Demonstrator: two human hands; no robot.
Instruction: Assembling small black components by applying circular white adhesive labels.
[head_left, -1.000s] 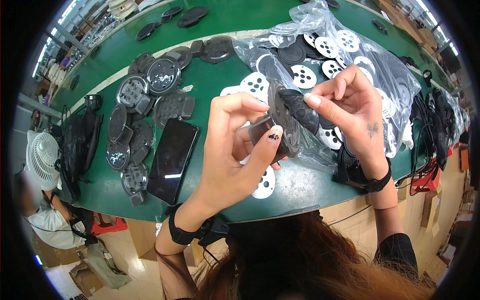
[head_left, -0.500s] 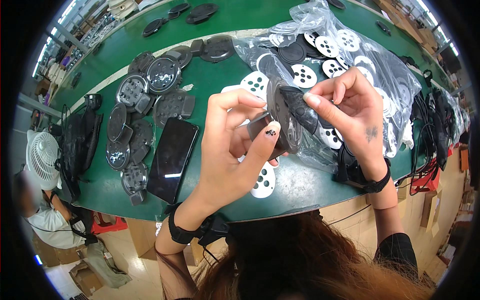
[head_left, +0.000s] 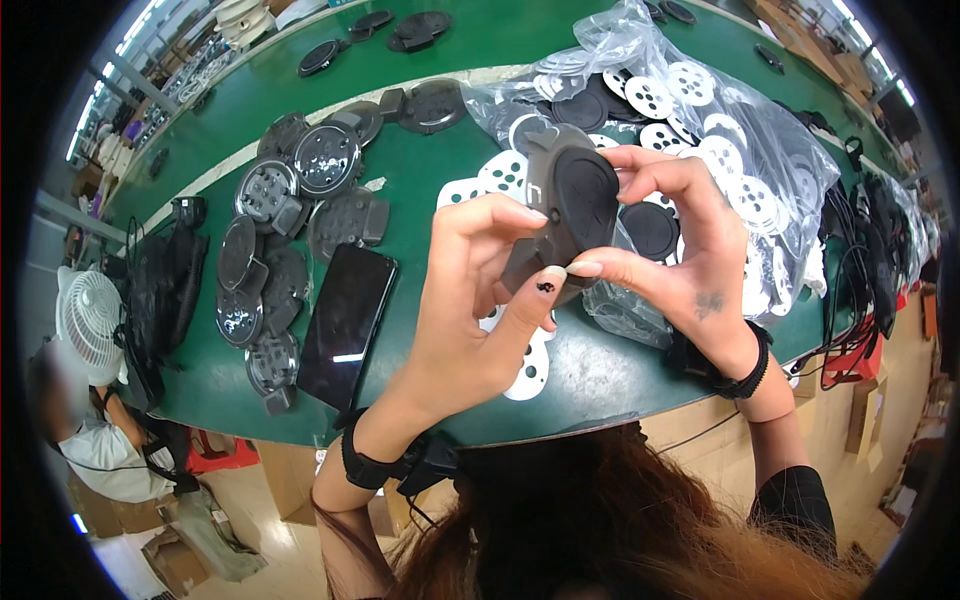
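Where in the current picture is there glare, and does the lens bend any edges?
In the head view, a white streak of glare lies on the phone, and small bright reflections dot the shiny round part on the pile; in the head view, the near edge of the green table bows, and the corners go black.

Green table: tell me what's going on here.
A person's left hand holds a grey housing, while the right hand has thumb and fingertips at the edge of a black pad against its face. A phone and more housings lie to the left; white discs and a clear bag to the right.
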